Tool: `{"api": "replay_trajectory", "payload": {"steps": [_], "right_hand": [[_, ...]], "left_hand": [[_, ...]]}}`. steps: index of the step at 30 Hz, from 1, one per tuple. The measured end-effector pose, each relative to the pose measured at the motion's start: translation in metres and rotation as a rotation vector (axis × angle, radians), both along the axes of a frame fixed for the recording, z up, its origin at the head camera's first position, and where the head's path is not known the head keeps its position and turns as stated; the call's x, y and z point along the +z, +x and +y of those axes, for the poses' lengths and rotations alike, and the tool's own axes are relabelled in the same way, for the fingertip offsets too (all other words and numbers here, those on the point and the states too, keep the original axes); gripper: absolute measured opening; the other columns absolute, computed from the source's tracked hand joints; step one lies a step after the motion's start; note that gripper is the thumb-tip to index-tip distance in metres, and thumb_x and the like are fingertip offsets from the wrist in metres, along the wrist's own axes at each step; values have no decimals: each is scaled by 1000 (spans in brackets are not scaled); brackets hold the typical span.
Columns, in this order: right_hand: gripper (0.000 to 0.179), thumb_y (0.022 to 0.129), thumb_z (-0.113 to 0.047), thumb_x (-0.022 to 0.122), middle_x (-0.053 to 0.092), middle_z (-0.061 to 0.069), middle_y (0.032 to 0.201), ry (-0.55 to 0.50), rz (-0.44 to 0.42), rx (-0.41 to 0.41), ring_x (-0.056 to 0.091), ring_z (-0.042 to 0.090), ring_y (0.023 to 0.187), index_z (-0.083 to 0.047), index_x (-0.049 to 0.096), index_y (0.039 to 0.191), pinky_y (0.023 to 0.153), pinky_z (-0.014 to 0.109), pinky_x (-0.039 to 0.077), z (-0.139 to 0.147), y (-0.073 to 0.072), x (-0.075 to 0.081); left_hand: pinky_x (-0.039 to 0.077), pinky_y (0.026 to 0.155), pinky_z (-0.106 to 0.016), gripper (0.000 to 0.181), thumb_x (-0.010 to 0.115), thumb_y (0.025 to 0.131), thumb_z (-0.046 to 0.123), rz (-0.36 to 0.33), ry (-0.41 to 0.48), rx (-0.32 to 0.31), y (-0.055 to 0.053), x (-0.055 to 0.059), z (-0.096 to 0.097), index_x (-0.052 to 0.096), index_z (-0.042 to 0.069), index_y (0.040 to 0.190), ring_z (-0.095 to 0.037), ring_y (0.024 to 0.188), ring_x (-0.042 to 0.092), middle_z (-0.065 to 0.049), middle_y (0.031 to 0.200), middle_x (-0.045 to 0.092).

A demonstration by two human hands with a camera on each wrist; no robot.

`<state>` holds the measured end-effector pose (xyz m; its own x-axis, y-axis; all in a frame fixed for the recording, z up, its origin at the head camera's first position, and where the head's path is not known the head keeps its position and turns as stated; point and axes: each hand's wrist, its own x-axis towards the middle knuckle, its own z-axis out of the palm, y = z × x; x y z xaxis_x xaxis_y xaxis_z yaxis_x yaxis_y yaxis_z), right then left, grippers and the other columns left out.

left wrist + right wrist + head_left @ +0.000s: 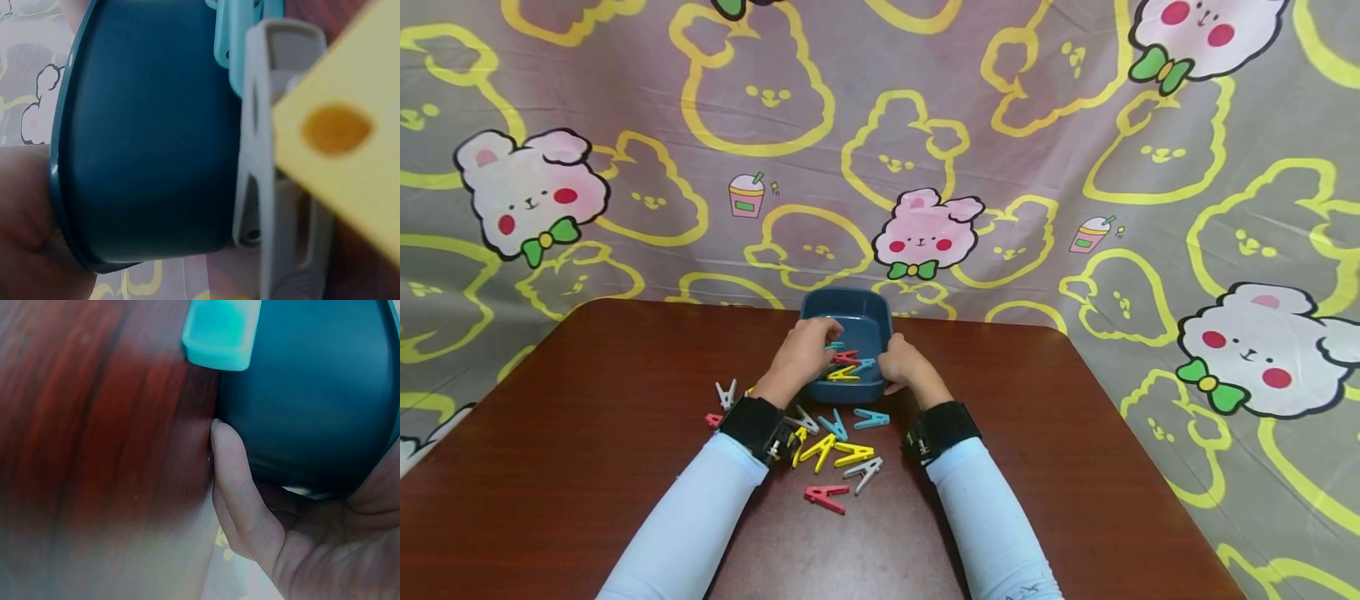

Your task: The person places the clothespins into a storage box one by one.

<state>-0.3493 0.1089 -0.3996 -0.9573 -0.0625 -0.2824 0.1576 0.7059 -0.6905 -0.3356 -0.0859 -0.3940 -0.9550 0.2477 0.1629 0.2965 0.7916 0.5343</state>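
A dark blue plastic box (pixel 857 390) stands near the table's far edge, with several clothespins (pixel 844 373) in red, yellow and light blue inside. My right hand (pixel 906 364) grips its right side; in the right wrist view a finger (pixel 234 472) lies along the lower wall. My left hand (pixel 801 354) reaches over the left rim, its bent fingers inside beside the clothespins. Whether those fingers hold one I cannot tell. From the left wrist, the box's outer wall (pixel 150 137) fills the middle, and a grey clothespin (pixel 256 144) lies close by.
More clothespins lie loose on the brown table (pixel 1037 450) in front of the box, among them a red one (pixel 826 497), a grey one (pixel 865 473) and a yellow one (pixel 854 453). Some lie beside the left wrist. A patterned cloth (pixel 820 192) hangs behind the table.
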Motion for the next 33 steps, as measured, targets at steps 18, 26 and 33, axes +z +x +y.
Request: {"api": "replay_trajectory", "payload": {"steps": [18,26,33], "right_hand": [[62,114,-13,43,45,31,162,3,7,6,76,37,92,6,19,168,63,37,67,0,1,1],[63,114,-13,43,45,31,162,-8,5,-2,76,36,91,6,17,168,65,38,67,0,1,0],[63,114,-14,43,44,31,163,-1,13,3,76,36,92,6,17,168,65,37,67,0,3,1]], "left_hand": [[59,112,-51,36,69,104,5,16,67,-38,4,17,-16,68,3,140,-36,129,68,-18,138,72],[57,113,-52,36,72,103,8,24,50,-23,4,28,-25,68,3,138,-37,131,66,-18,138,71],[57,112,-57,40,74,102,14,-59,23,19,6,45,-61,65,1,140,-39,127,64,-22,136,69]]}}
